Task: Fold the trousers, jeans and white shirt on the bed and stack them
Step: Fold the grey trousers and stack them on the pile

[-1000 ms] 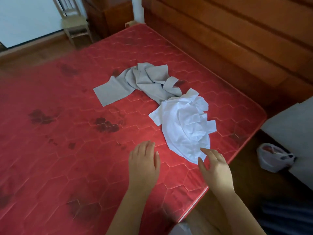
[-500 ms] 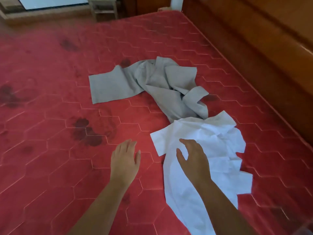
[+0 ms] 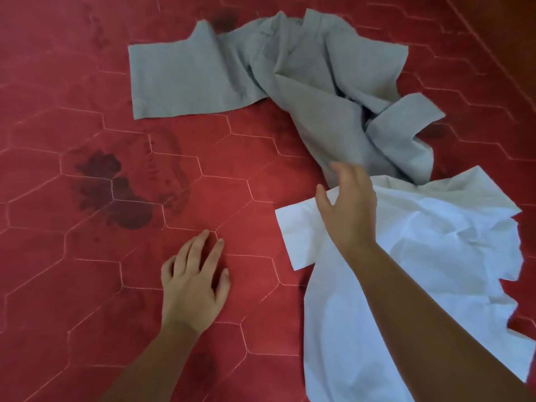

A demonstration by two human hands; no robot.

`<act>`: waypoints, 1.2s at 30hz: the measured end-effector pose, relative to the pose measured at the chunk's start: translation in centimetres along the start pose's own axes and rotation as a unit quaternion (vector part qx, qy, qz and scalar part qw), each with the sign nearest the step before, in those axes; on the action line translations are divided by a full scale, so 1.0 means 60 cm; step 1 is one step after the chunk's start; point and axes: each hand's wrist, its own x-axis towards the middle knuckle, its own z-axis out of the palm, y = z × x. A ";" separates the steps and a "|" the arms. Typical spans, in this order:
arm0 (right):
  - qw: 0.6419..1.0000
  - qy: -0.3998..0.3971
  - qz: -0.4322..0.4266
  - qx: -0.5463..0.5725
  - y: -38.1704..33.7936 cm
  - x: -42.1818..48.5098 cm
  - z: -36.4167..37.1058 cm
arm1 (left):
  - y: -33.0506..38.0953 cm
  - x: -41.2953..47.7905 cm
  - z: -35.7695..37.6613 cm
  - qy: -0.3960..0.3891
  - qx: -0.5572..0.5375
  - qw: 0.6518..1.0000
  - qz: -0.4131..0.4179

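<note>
Crumpled grey trousers (image 3: pixel 290 71) lie across the upper middle of the red bed (image 3: pixel 87 285), one leg spread flat to the left. A wrinkled white shirt (image 3: pixel 435 256) lies at the lower right, its sleeve pointing left, its top edge touching the trousers. My right hand (image 3: pixel 348 210) hovers open over the shirt's sleeve and the near end of the trousers, fingers straight and reaching forward. My left hand (image 3: pixel 194 282) rests flat on the bare mattress, fingers spread, left of the shirt. No jeans are in view.
The red mattress has a pale hexagon stitch pattern and dark stains (image 3: pixel 113 195) left of centre. A strip of wooden bed frame (image 3: pixel 516 24) shows at the top right corner.
The view has moved closer over the bed. My right hand has advanced from the shirt's middle up to its sleeve and the trousers' near edge. My left hand has settled onto the mattress.
</note>
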 end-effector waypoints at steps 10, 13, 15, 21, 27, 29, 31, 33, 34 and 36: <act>0.992 -0.009 0.069 -0.109 0.014 0.100 0.040 | -0.002 0.000 0.001 -0.006 -0.011 1.000 0.002; 0.995 0.004 0.044 -0.091 0.004 0.076 0.049 | -0.002 0.000 0.001 -0.002 -0.010 1.000 0.007; 0.994 0.018 0.061 -0.086 0.006 0.069 0.048 | -0.002 -0.002 -0.002 -0.001 -0.017 1.000 0.007; 0.980 -0.011 0.130 -0.148 0.038 0.093 0.045 | -0.006 0.001 0.007 0.004 -0.018 1.000 0.008; 0.989 -0.034 0.064 -0.129 0.020 0.074 0.034 | -0.004 0.000 0.008 0.012 -0.017 1.000 0.009; 0.992 -0.051 0.017 -0.114 -0.007 0.050 0.030 | -0.004 -0.001 0.008 0.020 -0.024 0.999 0.010; 0.992 -0.082 -0.026 -0.096 -0.042 0.016 0.027 | -0.004 -0.002 0.006 0.022 -0.031 0.999 0.007; 0.992 -0.105 -0.038 -0.060 -0.069 -0.021 0.015 | -0.003 0.001 -0.001 0.014 -0.041 0.999 0.006; 0.993 -0.112 -0.027 -0.039 -0.079 -0.040 0.003 | -0.004 0.001 -0.006 0.007 -0.050 0.999 0.008; 0.992 -0.123 0.005 -0.002 -0.090 -0.077 -0.025 | -0.009 -0.008 -0.020 -0.005 -0.098 0.995 0.006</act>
